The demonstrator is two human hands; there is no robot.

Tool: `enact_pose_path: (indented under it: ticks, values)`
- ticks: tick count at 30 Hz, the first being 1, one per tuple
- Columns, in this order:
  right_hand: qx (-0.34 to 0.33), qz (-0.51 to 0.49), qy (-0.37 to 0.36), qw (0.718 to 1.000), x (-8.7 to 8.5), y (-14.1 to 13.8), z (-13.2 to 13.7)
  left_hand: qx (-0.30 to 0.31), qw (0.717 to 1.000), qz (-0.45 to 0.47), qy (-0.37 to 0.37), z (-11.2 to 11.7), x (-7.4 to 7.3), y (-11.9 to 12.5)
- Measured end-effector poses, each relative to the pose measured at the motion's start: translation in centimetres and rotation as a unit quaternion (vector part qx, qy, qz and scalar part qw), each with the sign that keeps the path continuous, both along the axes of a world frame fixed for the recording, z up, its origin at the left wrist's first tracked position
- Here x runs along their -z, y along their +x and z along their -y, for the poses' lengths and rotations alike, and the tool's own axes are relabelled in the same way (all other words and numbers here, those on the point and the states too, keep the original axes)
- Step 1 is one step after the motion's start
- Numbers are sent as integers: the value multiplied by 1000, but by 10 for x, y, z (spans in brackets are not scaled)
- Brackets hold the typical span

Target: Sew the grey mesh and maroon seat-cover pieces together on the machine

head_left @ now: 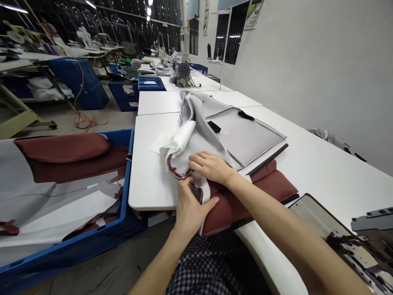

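Note:
A sewn seat cover (245, 139) with grey backing and red-brown outer fabric lies partly inside out across the white table. My left hand (189, 205) grips its curled near edge, fingers bent round the seam and thumb resting toward the red-brown fabric (227, 207). Just above, my right hand (211, 167) is closed on the grey backing along the same seam, with the fingertips partly hidden. White sheet material (181, 139) is bunched on the cover to the left of my right hand. Black strips (246, 116) are attached to the grey backing.
At left, a blue crate (130, 164) holds more red-brown and grey pieces. A sewing machine (365, 241) stands at lower right, partly out of view. Another machine (183, 71) is at the table's far end. A white wall (322, 82) runs along the right.

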State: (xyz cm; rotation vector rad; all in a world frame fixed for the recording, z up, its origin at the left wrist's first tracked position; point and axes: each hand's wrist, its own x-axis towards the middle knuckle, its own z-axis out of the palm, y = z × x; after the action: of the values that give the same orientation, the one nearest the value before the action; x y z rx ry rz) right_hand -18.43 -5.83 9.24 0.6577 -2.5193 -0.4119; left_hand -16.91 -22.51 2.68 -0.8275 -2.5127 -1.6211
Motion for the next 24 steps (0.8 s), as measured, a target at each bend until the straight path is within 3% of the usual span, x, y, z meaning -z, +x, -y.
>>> enact_pose_path:
  ticks: [4, 6, 8, 10, 13, 16, 19, 21, 22, 24]
  values:
    - [-8, -109, 12, 994, -45, -5, -1, -14, 993, -104, 52, -30, -39, -4]
    - [-14, -138, 19, 990, -63, -7, -3, -12, 990, -133, 51, -33, -59, -10]
    - [-15, -134, 19, 991, -73, -8, -4, 1, 988, -151, 39, -29, -70, -15]
    - [-19, -119, 18, 993, -76, -5, -5, 34, 984, -174, 22, -19, -69, -20]
    - [-40, -95, 27, 994, -74, 0, -6, 74, 978, -191, 38, -5, -55, -26]
    - [-56, -82, 47, 994, -78, 2, -8, 90, 983, -99, 123, 0, -47, -32]
    - [-47, -61, 58, 995, -92, 0, -7, 130, 963, 69, 226, -1, -55, -37]
    - [-35, -20, 45, 998, -102, 0, -2, 156, 947, 122, 254, 0, -67, -40]
    - [-22, 5, 31, 999, -107, 0, 2, 157, 953, 115, 232, 1, -74, -42]
    - [23, 46, 6, 999, -113, -1, 12, 129, 984, 53, 114, 3, -85, -48]
